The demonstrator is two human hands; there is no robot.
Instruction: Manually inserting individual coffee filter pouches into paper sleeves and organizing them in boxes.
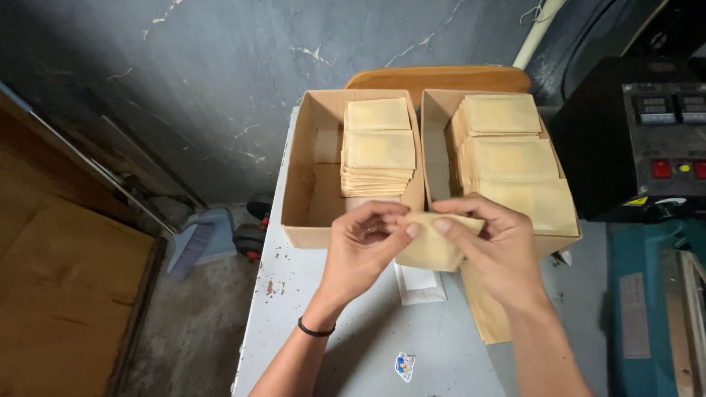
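Both hands hold one tan paper pouch over the front of a grey table. My left hand pinches its upper left edge between thumb and fingers. My right hand grips its upper right edge, with the fingers over the top. Behind the hands stand two open cardboard boxes. The left box holds two stacks of tan pouches along its right side. The right box is filled with taller stacks of the same pouches.
A white strip and a flat tan pouch lie on the table under my hands, and a small sticker lies nearer me. A black machine with red buttons stands at the right. A wooden board lies on the floor at the left.
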